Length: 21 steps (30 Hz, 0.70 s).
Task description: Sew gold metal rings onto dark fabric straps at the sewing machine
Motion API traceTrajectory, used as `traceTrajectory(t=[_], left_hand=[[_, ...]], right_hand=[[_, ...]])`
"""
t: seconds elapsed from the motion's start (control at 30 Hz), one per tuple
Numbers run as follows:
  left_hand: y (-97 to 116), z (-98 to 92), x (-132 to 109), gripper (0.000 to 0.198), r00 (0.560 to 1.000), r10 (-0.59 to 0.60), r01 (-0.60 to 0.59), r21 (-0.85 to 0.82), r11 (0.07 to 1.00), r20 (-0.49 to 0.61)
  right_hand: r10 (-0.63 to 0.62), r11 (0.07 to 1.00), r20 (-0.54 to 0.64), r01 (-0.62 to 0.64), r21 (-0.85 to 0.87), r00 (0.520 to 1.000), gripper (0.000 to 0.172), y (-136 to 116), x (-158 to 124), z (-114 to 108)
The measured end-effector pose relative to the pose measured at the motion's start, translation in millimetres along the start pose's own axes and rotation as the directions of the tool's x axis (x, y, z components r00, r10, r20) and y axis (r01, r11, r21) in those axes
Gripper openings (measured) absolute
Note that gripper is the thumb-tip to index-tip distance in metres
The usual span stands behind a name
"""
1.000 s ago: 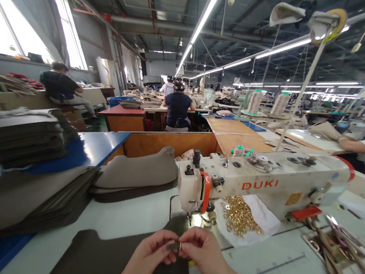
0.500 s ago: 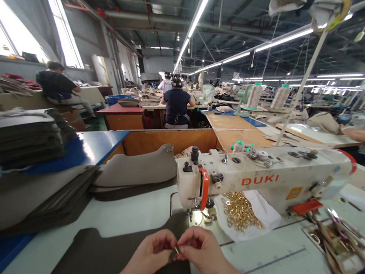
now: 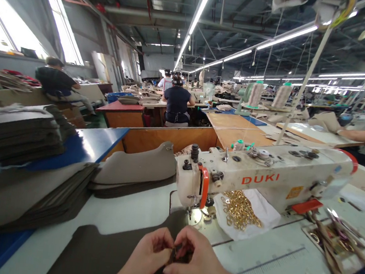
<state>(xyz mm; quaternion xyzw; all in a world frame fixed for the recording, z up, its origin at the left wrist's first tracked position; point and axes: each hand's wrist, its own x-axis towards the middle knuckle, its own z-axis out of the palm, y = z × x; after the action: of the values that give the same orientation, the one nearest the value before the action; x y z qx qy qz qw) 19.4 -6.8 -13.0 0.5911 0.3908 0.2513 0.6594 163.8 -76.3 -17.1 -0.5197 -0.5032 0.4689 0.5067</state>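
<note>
Close together in front of the sewing machine [image 3: 231,171], my two hands meet over a dark grey-brown fabric panel [image 3: 99,255]. My left hand [image 3: 151,254] pinches a small dark fabric tab [image 3: 173,256] between thumb and fingertips. Curled around the tab's other side is my right hand [image 3: 198,259], its thumb and fingers closed in on it. Most of the tab is hidden by the fingers, and I cannot make out any metal piece there. The panel's far end reaches the needle area [image 3: 195,216].
Gold-coloured metal rings [image 3: 241,210] lie heaped on white paper [image 3: 268,206] under the machine arm. Stacked panels [image 3: 139,165] stand at the left, with more stacks [image 3: 18,136] behind. A tray of tools and strips [image 3: 335,244] is at the right. Other people work farther off.
My right hand has rolled over, its thumb now lower and its fingers curled round the tab. A gold piece that showed between my fingertips is no longer clearly visible.
</note>
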Motion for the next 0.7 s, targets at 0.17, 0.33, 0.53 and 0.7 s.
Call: traceTrajectory(t=[0.17,0.33,0.53,0.7], left_hand=[[5.4,2.3,-3.1,0.006,1.000,-0.011,0.012,0.052,0.999,-0.029],[8.5,5.7,-5.4,0.008,0.982,0.170,-0.168,0.040,0.985,-0.080],[6.8,5.8,-5.3,0.010,0.980,0.161,-0.159,0.026,0.987,-0.118],[3.3,3.6,-2.1,0.018,0.996,0.056,-0.063,-0.104,0.993,-0.075]], right_hand=[[-0.069,0.998,-0.009,0.069,0.007,0.998,0.015,6.0,0.6,-4.0],[-0.162,0.975,-0.085,0.173,0.142,0.983,0.014,10.1,4.7,-7.3],[-0.075,0.980,-0.196,0.108,0.165,0.978,0.016,11.2,7.5,-3.5],[-0.024,0.982,-0.209,0.062,0.177,0.978,0.014,12.2,9.5,-5.1]])
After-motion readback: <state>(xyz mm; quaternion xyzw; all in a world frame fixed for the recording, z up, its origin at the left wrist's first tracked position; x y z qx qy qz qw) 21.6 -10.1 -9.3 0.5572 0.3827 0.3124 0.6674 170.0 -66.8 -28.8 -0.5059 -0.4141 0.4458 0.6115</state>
